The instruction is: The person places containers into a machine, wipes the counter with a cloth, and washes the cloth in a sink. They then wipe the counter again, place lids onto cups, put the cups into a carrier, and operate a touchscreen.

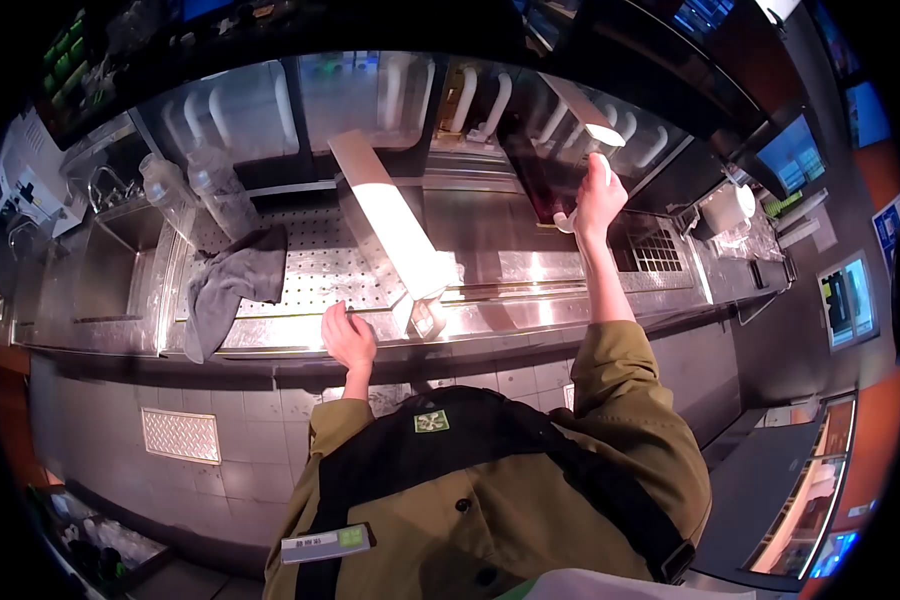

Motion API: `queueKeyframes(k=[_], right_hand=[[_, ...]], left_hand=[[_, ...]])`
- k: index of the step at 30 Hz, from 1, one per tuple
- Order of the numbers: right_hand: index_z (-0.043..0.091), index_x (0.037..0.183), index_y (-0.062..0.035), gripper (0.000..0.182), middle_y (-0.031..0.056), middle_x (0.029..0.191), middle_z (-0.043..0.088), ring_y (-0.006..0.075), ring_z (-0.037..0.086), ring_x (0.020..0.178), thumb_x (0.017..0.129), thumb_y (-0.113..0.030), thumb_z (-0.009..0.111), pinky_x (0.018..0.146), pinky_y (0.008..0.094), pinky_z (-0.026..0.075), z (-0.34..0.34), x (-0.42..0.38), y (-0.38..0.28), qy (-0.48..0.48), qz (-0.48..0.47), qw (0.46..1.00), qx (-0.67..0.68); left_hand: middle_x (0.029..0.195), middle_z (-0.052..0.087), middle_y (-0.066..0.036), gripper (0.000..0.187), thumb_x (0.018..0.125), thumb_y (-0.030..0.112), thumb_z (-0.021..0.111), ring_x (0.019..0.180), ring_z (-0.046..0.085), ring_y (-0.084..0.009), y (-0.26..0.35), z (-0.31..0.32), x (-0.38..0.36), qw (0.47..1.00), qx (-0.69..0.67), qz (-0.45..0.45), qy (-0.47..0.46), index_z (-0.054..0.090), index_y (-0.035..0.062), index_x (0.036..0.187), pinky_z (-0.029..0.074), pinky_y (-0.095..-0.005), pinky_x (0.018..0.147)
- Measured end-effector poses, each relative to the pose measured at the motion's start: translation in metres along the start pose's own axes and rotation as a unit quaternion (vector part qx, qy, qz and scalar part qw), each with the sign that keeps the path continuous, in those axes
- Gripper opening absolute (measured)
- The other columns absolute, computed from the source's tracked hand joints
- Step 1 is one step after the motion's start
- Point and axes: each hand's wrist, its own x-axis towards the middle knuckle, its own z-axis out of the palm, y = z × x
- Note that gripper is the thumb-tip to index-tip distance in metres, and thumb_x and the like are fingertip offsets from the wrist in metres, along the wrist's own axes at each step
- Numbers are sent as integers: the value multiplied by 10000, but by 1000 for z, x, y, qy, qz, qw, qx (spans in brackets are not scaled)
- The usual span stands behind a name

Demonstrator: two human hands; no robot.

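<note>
White container [395, 215] near the tabletop's [255, 338] front edge.
Left hand [350, 342], fingers half open and empty, could bump and tip it; right hand's [599, 205] fingers curl, their hold I cannot tell.

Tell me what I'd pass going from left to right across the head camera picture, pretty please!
White machine → grey cloth → left hand → right hand → white tub.
</note>
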Motion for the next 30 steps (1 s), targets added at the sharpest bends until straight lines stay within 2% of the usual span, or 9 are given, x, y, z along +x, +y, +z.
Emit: queueKeyframes(k=[11,13,17,21,22,25,26,29,30], right_hand=[[497,621,-46,284,-1,498,436,101,370,391,783,-241,623,371,246,296,60,74,40,-50,-12,998,34],[504,610,-29,326,8,507,457,108,385,393,758,-282,645,376,251,311,74,92,48,11,-16,999,-42],[487,546,-31,365,21,496,469,120,408,412,751,-300,623,405,266,324,94,96,46,-19,-3,999,-49],[467,526,-48,391,22,484,452,124,397,401,774,-328,579,398,280,324,107,118,110,47,-95,985,-138],[463,524,-44,402,24,477,448,133,401,386,782,-337,560,376,286,316,108,127,127,7,-29,993,-111],[584,763,123,499,196,635,596,245,540,559,776,-375,545,557,389,426,126,140,151,42,-48,990,-127],[443,514,-50,401,20,470,439,130,412,392,781,-324,561,369,271,309,130,145,155,45,-70,991,-109],[515,565,24,422,67,499,496,172,457,445,788,-333,545,420,307,360,148,147,175,26,-21,999,4],[565,662,104,487,131,564,557,226,494,516,792,-364,530,511,355,407,154,133,156,106,-55,972,-204]], left_hand=[[1013,543,-87,304,711,73,527,990,503,-283,-5,5,-3,1000,-3,-20,16,539,50,1014,401,-390,827],[1006,547,-86,295,706,71,528,982,509,-280,-7,8,-4,999,-4,-28,21,547,51,1000,401,-385,826],[988,560,-80,277,699,68,525,974,521,-273,-9,8,-2,998,-20,-38,42,565,51,972,408,-377,818],[964,569,-101,267,694,60,515,939,527,-297,-9,11,-2,997,-21,-47,56,568,39,954,413,-387,813],[959,570,-104,269,683,58,518,935,528,-298,-9,10,-1,997,-22,-48,56,570,37,946,414,-386,811],[954,576,-78,261,683,62,527,956,533,-270,-11,12,-1,998,-12,-41,45,581,54,939,417,-365,818],[953,575,-82,266,682,63,526,950,533,-271,-12,13,-2,998,-9,-42,38,580,55,942,417,-368,816],[951,576,-83,261,678,63,525,939,536,-272,-12,14,-2,999,0,-36,11,584,57,933,417,-371,814],[959,577,-81,268,682,76,517,935,535,-274,-12,14,-3,999,8,-45,-3,588,62,939,417,-372,809]])
